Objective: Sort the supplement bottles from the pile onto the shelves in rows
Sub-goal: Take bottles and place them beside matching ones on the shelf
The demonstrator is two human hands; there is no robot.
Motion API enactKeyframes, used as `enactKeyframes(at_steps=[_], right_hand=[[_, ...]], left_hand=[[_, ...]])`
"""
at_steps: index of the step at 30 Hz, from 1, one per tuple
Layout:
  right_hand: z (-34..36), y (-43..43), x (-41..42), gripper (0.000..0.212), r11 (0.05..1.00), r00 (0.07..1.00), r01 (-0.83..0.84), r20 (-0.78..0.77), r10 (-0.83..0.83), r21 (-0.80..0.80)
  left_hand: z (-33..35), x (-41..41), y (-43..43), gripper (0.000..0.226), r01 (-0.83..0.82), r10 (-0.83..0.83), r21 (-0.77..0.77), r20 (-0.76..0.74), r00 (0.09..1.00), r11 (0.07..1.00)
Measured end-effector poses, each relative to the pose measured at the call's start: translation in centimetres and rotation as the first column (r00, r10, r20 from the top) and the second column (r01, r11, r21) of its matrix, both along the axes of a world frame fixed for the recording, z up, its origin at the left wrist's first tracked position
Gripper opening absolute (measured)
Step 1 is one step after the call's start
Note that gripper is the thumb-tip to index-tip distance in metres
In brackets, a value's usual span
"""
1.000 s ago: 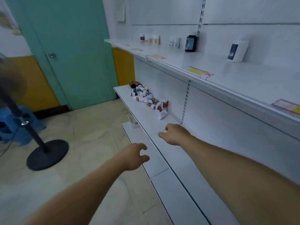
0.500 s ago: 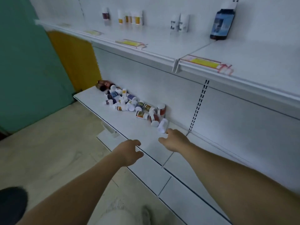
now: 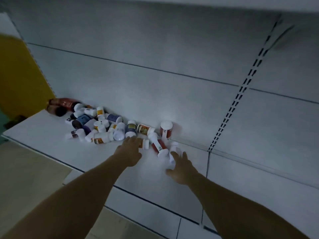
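Note:
A pile of supplement bottles (image 3: 103, 125) lies on its side along the back of a low white shelf (image 3: 51, 144). One red bottle with a white cap (image 3: 166, 130) stands upright at the pile's right end. My left hand (image 3: 130, 150) reaches the pile's near edge, its fingers over a small bottle with a white cap (image 3: 145, 144). My right hand (image 3: 181, 168) is spread around a white bottle (image 3: 173, 152) that lies on the shelf, with fingers touching it. A red bottle (image 3: 158, 146) lies between my two hands.
The white back panel (image 3: 172, 66) has a slotted upright (image 3: 241, 94) at the right. An upper shelf's underside (image 3: 207, 4) hangs overhead. A lower shelf (image 3: 155, 195) juts out below. Tiled floor (image 3: 25, 178) and a yellow wall (image 3: 15, 75) lie at the left.
The view has dropped and closed in on the pile. Both hands moved forward from the shelf's front edge to the bottles at the pile's right end.

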State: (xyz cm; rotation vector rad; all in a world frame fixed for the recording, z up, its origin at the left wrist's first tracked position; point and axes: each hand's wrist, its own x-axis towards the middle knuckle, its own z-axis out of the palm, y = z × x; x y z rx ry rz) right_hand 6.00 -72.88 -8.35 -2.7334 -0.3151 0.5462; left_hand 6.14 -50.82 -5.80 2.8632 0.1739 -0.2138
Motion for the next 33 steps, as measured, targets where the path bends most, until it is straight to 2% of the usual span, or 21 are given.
enactKeyframes(at_steps=[3,5,7,8,9,10,11,12,13,14,15,16,17,21,23,26,29,31,33], right_hand=[[-1.7,0.6,-0.8,0.053,0.989,0.982,0.149,0.118,-0.150,0.016],[-2.1,0.9,-1.6,0.043,0.968,0.954,0.243,0.167,-0.249,0.054],[-1.3,0.9,-2.8,0.041,0.870,0.897,0.405,0.063,-0.438,0.283],[-0.5,1.0,-3.4,0.041,0.737,0.837,0.517,-0.078,-0.542,0.436],[0.7,1.3,-4.2,0.040,0.517,0.744,0.636,-0.276,-0.608,0.573],[2.2,1.6,-5.2,0.036,0.251,0.641,0.725,-0.495,-0.587,0.642],[3.9,2.1,-6.4,0.033,-0.004,0.561,0.768,-0.677,-0.477,0.640],[5.7,2.5,-7.8,0.032,-0.200,0.522,0.775,-0.785,-0.332,0.600],[7.6,3.1,-9.1,0.031,-0.324,0.512,0.768,-0.834,-0.206,0.552],[9.6,3.6,-10.5,0.031,-0.387,0.521,0.758,-0.844,-0.125,0.525],[11.3,4.3,-11.7,0.031,-0.410,0.545,0.746,-0.835,-0.078,0.525],[13.1,4.9,-12.8,0.029,-0.420,0.578,0.725,-0.814,-0.059,0.546],[15.0,5.7,-13.9,0.026,-0.427,0.612,0.698,-0.789,-0.061,0.575],[21.3,8.4,-18.5,0.029,-0.430,0.727,0.586,-0.680,-0.095,0.687],[23.8,9.2,-20.9,0.035,-0.435,0.766,0.539,-0.635,-0.104,0.722],[26.8,9.7,-23.8,0.038,-0.486,0.804,0.464,-0.582,-0.119,0.740],[29.4,9.4,-26.3,0.037,-0.486,0.833,0.381,-0.521,-0.189,0.787],[30.7,8.5,-27.7,0.043,-0.437,0.846,0.323,-0.463,-0.264,0.840],[32.0,7.1,-29.0,0.052,-0.394,0.857,0.274,-0.408,-0.315,0.878]], left_hand=[[-3.0,3.1,1.0,0.075,0.144,-0.150,0.162,0.027,0.988,0.976],[-4.7,3.6,1.4,0.079,0.179,-0.193,0.247,0.035,0.981,0.952],[-5.3,3.1,1.6,0.073,0.129,-0.151,0.227,0.081,0.985,0.965],[-5.1,2.4,1.6,0.069,0.079,-0.089,0.122,0.074,0.993,0.989],[-4.4,1.5,1.6,0.066,0.012,-0.009,-0.065,0.047,0.999,0.998],[-3.4,0.4,1.5,0.061,-0.076,0.080,-0.310,0.001,0.997,0.948],[-1.9,-1.1,1.5,0.055,-0.174,0.159,-0.568,-0.077,0.984,0.804],[-0.1,-2.7,1.4,0.049,-0.254,0.189,-0.779,-0.176,0.966,0.573],[2.0,-4.4,1.3,0.043,-0.299,0.173,-0.900,-0.256,0.951,0.315],[4.2,-6.1,1.4,0.040,-0.323,0.138,-0.941,-0.307,0.941,0.105],[6.1,-7.6,1.5,0.038,-0.319,0.099,-0.946,-0.323,0.941,-0.052],[8.0,-9.2,1.7,0.037,-0.291,0.060,-0.946,-0.302,0.952,-0.146],[10.2,-10.7,2.1,0.037,-0.249,0.024,-0.951,-0.257,0.966,-0.184],[17.6,-15.9,4.1,0.043,-0.104,-0.054,-0.979,-0.097,0.994,-0.173],[20.6,-18.0,4.9,0.029,-0.090,-0.122,-0.966,-0.062,0.991,-0.242],[23.9,-20.1,5.2,0.042,-0.111,-0.204,-0.935,-0.043,0.978,-0.336],[26.8,-22.2,4.4,0.046,-0.052,-0.246,-0.954,0.024,0.969,-0.296],[28.3,-23.7,3.5,0.053,0.018,-0.263,-0.965,0.090,0.960,-0.263],[29.5,-24.9,2.2,0.055,0.051,-0.280,-0.961,0.129,0.951,-0.270]])
